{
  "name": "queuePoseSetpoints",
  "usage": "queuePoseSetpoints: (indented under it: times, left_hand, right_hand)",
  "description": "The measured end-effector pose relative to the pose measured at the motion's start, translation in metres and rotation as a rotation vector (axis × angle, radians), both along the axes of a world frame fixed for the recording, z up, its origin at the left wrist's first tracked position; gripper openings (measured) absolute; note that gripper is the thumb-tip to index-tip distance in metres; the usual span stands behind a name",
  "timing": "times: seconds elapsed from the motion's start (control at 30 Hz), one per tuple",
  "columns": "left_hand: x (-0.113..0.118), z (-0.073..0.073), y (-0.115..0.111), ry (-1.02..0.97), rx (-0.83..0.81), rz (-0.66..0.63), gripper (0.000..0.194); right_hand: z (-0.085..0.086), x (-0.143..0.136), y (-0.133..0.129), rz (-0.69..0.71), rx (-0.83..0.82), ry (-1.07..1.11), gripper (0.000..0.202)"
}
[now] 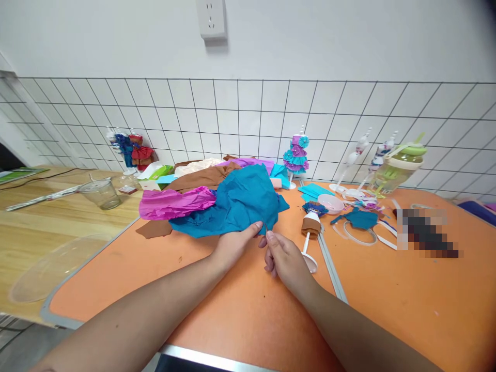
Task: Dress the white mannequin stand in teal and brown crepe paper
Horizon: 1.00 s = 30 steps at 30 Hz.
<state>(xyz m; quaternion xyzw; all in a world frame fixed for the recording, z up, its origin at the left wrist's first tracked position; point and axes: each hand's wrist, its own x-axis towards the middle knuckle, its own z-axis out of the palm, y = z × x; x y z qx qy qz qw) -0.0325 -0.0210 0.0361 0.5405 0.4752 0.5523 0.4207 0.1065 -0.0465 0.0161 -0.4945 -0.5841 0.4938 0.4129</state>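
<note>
My left hand (233,245) pinches the near edge of a crumpled blue crepe paper sheet (240,204) on the orange table (240,310). My right hand (284,258) is beside it, fingers closed at the same paper edge, thumb meeting the left hand's fingertips. Whether a thin thread or needle is between them I cannot tell. Just right of my right hand lies a small doll form on a white stand (311,227), wearing brown paper with a blue ruffle.
Magenta (174,202) and brown crepe sheets (201,178) lie under the blue one. A dressed doll stand (296,155) is at the back, a green bottle (395,168) at right, a clear cup (101,192) and lid (54,266) on the wooden table at left.
</note>
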Motion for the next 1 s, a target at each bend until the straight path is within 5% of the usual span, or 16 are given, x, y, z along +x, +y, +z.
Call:
queuePoseSetpoints:
  times: [0.57, 0.83, 1.0]
  left_hand:
    - [0.003, -0.007, -0.001, 0.151, 0.02, 0.037, 0.028]
    - [0.003, -0.01, 0.004, -0.276, 0.066, 0.045, 0.045]
    - [0.007, -0.009, 0.004, -0.31, 0.021, 0.008, 0.046]
  right_hand:
    - [0.0, 0.001, 0.004, -0.093, 0.007, 0.013, 0.05]
    - [-0.001, 0.0, 0.002, -0.056, 0.006, 0.015, 0.05]
    - [-0.01, -0.004, 0.002, -0.034, 0.003, 0.027, 0.05]
